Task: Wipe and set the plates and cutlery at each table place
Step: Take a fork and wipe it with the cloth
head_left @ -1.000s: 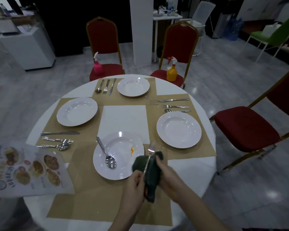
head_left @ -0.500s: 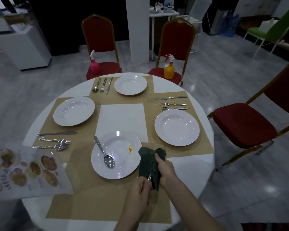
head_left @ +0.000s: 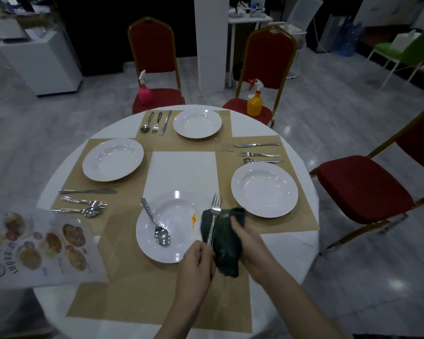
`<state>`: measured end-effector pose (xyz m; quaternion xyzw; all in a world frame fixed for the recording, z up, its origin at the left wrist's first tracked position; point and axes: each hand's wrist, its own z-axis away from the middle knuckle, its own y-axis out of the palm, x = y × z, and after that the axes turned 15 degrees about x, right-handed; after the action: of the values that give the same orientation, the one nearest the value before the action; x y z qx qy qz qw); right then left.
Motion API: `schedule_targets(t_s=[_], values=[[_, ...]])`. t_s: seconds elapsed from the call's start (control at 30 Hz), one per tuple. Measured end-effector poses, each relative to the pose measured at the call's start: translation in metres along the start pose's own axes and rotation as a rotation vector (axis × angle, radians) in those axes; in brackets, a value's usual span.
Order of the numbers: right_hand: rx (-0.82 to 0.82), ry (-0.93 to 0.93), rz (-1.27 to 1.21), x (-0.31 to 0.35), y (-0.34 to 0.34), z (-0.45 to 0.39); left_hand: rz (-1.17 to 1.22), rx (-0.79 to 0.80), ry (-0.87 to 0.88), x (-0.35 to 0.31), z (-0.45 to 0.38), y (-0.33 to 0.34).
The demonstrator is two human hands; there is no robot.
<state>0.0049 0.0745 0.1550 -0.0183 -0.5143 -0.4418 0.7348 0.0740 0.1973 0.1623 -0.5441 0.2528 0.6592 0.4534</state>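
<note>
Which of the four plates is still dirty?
The near plate, beside the left hand: it has an orange smear and a spoon lying in it. The other three look clean.

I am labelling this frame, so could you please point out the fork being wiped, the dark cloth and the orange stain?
fork [head_left: 215, 209]: head view, neck below tines.
dark cloth [head_left: 227, 250]: head view, middle fold.
orange stain [head_left: 194, 218]: head view, stain centre.

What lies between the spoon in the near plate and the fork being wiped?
In the head view, bare white plate with an orange smear separates spoon from fork.
</note>
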Motion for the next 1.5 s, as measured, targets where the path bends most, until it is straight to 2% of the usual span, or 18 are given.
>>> schedule_targets(t_s=[0.07,0.13,0.27,0.4,0.53,0.6,0.67,0.77,0.93,1.1,1.2,1.27,1.33,1.43,1.5], values=[[0.053,0.015,0.08,-0.008,0.019,0.007,-0.101,-0.009,0.003,0.005,-0.007,0.005],[0.028,0.017,0.093,-0.013,0.025,0.007,-0.132,0.007,-0.015,0.011,-0.007,0.008],[-0.165,0.028,-0.072,-0.014,0.013,-0.008,-0.163,0.102,0.0,0.019,0.002,0.015],[-0.285,0.049,-0.157,-0.004,0.004,-0.021,-0.163,0.1,0.015,0.014,0.005,0.02],[-0.077,0.005,-0.092,0.005,0.015,-0.015,-0.108,0.039,0.001,0.005,-0.005,0.014],[-0.03,-0.016,-0.07,0.006,0.021,-0.011,-0.101,0.02,0.018,0.002,-0.01,0.011],[-0.085,-0.043,-0.12,0.007,0.018,-0.013,-0.139,0.054,0.04,0.0,-0.01,0.012],[-0.182,0.013,-0.169,0.004,0.01,-0.024,-0.177,0.084,0.038,0.002,-0.007,0.012],[-0.418,0.009,-0.207,0.019,-0.022,-0.036,-0.144,0.164,0.018,0.008,0.016,0.017],[-0.287,0.02,-0.052,0.03,-0.029,-0.022,0.011,0.008,-0.018,0.01,0.014,0.006],[-0.007,-0.011,-0.033,0.01,0.006,-0.007,-0.02,-0.015,0.017,0.004,-0.002,0.0],[0.088,-0.014,0.034,-0.001,0.027,0.002,-0.118,-0.04,0.025,0.003,-0.009,-0.002],[0.071,-0.039,0.109,-0.007,0.037,0.006,-0.17,-0.056,0.018,0.005,-0.009,-0.004],[0.01,-0.084,0.219,-0.005,0.03,0.003,-0.238,0.003,0.002,0.003,-0.002,-0.013],[-0.013,-0.089,0.263,-0.001,0.021,0.002,-0.258,-0.079,0.014,0.002,0.0,-0.025]])
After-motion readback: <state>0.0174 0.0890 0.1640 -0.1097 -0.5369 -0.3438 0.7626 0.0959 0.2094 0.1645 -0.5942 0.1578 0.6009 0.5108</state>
